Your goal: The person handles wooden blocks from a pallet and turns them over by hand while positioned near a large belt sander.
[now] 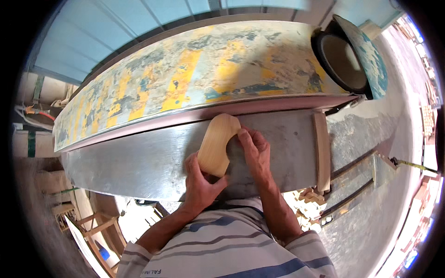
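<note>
Between my two hands is a curved piece of pale wood (pixel 213 143), rounded at its far end and with a hollow cut into its right side. My left hand (pixel 200 185) grips the near end, its thumb to the right of the wood and its fingers on the left edge. Up by the far right corner, my right hand (pixel 255 149) pinches the wood with thumb and fingers. The piece's far end reaches the pinkish sanding belt (pixel 185 120) of a long belt sander; whether it touches cannot be told. Under it lies the sander's grey metal table (pixel 134 155).
A worn cover with yellow stripes (pixel 185 74) runs behind the belt, ending at a round drum (pixel 342 61) on the right. A wooden strip (pixel 321 150) edges the table. Cut wood pieces (pixel 308 206) are heaped below right; a wooden frame (pixel 99 227) stands lower left.
</note>
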